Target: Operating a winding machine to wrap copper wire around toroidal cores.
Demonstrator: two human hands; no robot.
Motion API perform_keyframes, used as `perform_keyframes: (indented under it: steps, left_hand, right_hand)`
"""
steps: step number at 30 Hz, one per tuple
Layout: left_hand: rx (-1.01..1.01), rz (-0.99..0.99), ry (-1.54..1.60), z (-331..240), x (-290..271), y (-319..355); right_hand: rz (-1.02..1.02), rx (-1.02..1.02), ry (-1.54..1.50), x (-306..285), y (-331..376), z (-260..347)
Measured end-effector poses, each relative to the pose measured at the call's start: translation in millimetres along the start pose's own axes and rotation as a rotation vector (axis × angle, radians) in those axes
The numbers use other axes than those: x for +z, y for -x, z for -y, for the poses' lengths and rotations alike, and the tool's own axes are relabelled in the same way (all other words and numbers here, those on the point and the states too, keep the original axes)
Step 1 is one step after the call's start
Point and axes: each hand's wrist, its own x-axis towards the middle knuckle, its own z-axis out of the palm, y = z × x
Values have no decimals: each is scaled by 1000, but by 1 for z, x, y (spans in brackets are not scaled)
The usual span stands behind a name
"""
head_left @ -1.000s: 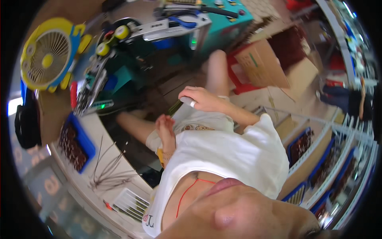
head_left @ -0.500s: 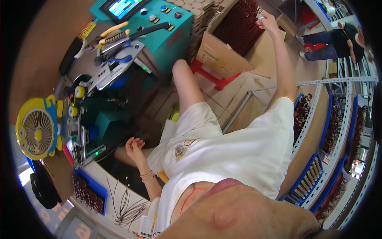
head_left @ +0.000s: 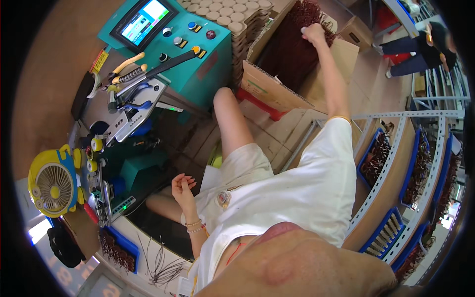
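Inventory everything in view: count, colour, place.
cardboard box: 1, brown, upper centre
wires: many, dark red-brown, inside the box
stool: 1, red, under the box
moulded trays: one stack, beige, behind the box
control console: 1, teal, top left
screen: 1, blue-white, on the console
pliers: at least 1, yellow-handled, upper left
fan: 1, yellow and blue, left
bins: at least 5, blue, right and lower left
loose strands: several, dark, bottom left
rack: 1, grey metal, right
co-worker: 1, dark clothes, top right
left hand: 1, bare, centre left
right hand: 1, one white-tipped finger, by the wires
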Motion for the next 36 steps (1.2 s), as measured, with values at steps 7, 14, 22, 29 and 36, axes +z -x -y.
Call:
perform_keyframes:
  steps: [7,14,22,29,36]
  left_hand:
    - [40,-44,-28,-4,-16,4]
    - [352,117,-37,-86,15,-8]
    - [861,213,11,-188,26,25]
    - [505,91,413,-131,-39,30]
    - [683,-432,10,-119,-50,23]
  right_hand:
    - [61,-294,-681,-109,34,43]
    - [-377,-1089,-431,-234,275,229]
    - [1329,-1263,-733,-83,464,348]
    - [1553,-1028,-932,25,522,367]
    - [1169,-1224,-725,33,538,364]
